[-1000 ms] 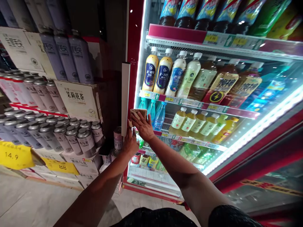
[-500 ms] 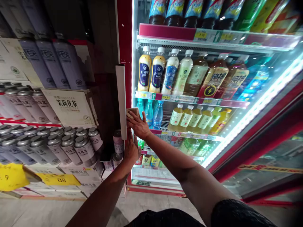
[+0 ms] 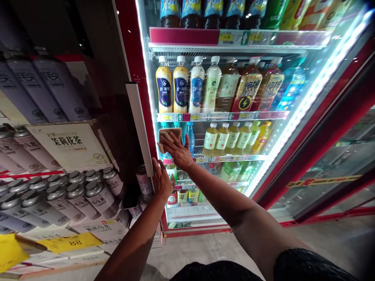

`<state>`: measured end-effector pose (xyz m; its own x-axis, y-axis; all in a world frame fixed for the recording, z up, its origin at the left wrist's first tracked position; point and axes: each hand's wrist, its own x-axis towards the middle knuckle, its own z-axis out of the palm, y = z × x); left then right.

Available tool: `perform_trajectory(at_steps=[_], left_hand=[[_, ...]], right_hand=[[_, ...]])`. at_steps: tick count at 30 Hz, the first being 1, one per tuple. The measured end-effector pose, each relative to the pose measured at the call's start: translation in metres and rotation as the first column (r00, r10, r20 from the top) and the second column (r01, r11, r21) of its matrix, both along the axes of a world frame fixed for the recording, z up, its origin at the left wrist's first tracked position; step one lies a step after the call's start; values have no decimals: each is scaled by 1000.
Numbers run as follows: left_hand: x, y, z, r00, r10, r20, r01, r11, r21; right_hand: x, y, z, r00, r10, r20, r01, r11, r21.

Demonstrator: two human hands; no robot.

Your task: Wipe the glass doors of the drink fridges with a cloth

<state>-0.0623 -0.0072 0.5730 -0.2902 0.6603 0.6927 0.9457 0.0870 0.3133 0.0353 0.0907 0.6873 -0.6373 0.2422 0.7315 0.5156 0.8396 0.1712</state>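
Observation:
My right hand (image 3: 180,153) presses a folded brown cloth (image 3: 176,133) against the glass of a lit drinks fridge. Its fingers lie fairly flat over the cloth, near the left side of the glass. Just below and to the left, my left hand (image 3: 163,182) rests on the red door frame (image 3: 149,134), fingers stretched upward and holding nothing. Those fingers lie beside the lower end of a long pale door handle (image 3: 138,123). Behind the cloth, blue bottles (image 3: 190,139) are partly hidden on a shelf.
Bottled drinks (image 3: 211,84) fill several fridge shelves behind the glass. To the left stand stacked cartons (image 3: 68,144) and rows of silver-topped cans (image 3: 95,199), with yellow price signs (image 3: 72,242) below. Another red-framed fridge door (image 3: 331,171) is on the right. Grey floor tiles (image 3: 211,249) run underneath.
My right hand has slid the cloth rightward from beside the handle onto the glass. My left hand stays by the handle's lower end. The view has turned slightly right.

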Motion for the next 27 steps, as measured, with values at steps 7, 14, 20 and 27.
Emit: perform_trajectory(at_steps=[7, 14, 20, 27], left_hand=[[-3, 6, 6, 994, -20, 105, 19, 1000, 8], [4, 16, 22, 997, -5, 78, 0, 998, 58], [-2, 28, 35, 1000, 7, 19, -8, 999, 53], [-3, 27, 35, 1000, 17, -1, -17, 999, 36]], right_hand=[[19, 1, -20, 998, 1, 64, -1, 1000, -6], [35, 10, -22, 999, -32, -21, 32, 1000, 0], [59, 19, -46, 1000, 5, 25, -5, 1000, 19], [82, 30, -38, 997, -62, -42, 63, 998, 26]])
